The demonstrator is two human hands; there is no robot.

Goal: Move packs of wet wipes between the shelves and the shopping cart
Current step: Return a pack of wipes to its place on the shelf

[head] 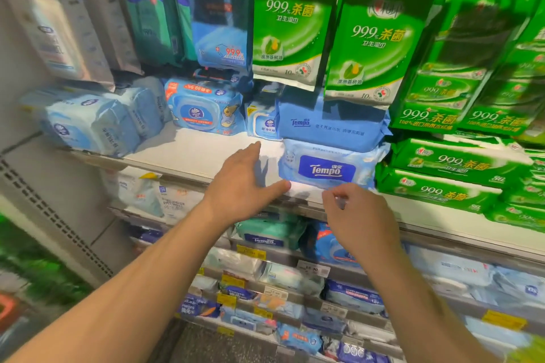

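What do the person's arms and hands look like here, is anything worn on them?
Both forearms are bare as far as the view shows: no sleeves, gloves, watch or bracelets. The left hand and right hand show no rings on the fingers in view. Nothing is marked or attached on either arm.

Bright, even store light falls from above, and the white shelf (188,153) glares pale. The left hand (241,186) throws a soft bluish shadow rightward onto the shelf board. The centre is fairly sharp: the print on the Tempo pack (327,168) reads clearly. Motion blur smears the left edge and the upper right green packs (501,38). Wide-angle distortion bows the shelves outward toward the corners.
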